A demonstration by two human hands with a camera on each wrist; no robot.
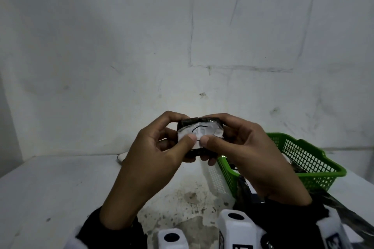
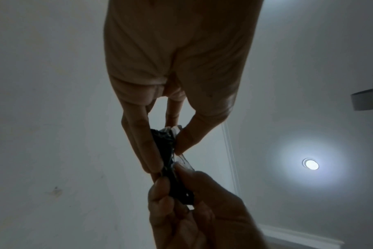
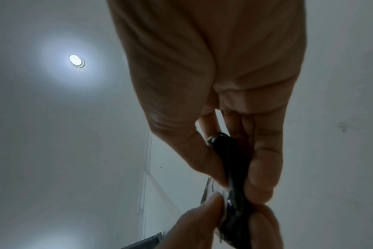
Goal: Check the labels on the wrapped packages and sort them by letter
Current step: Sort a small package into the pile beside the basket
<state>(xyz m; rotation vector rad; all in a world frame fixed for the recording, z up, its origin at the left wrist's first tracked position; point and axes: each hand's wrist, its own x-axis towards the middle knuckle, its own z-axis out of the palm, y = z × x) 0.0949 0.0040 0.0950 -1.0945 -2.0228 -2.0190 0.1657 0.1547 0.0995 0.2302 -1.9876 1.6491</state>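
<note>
A small package wrapped in dark film (image 1: 199, 122) is held up in front of the wall, above the table. A white paper label (image 1: 210, 132) with a curved black pen mark covers its near face. My left hand (image 1: 172, 139) pinches its left side, thumb on the label, fingers behind. My right hand (image 1: 224, 139) pinches its right side the same way. In the left wrist view the package (image 2: 167, 148) shows edge-on between thumb and fingers. The right wrist view shows the package (image 3: 234, 161) edge-on too. My thumbs hide the lower part of the mark.
A green mesh basket (image 1: 303, 159) stands on the white table (image 1: 50, 184) at the right, with dark wrapped things inside. A white mesh basket (image 1: 216, 180) stands against its left side. A small white thing (image 1: 122, 157) lies behind my left hand. The wall is close behind.
</note>
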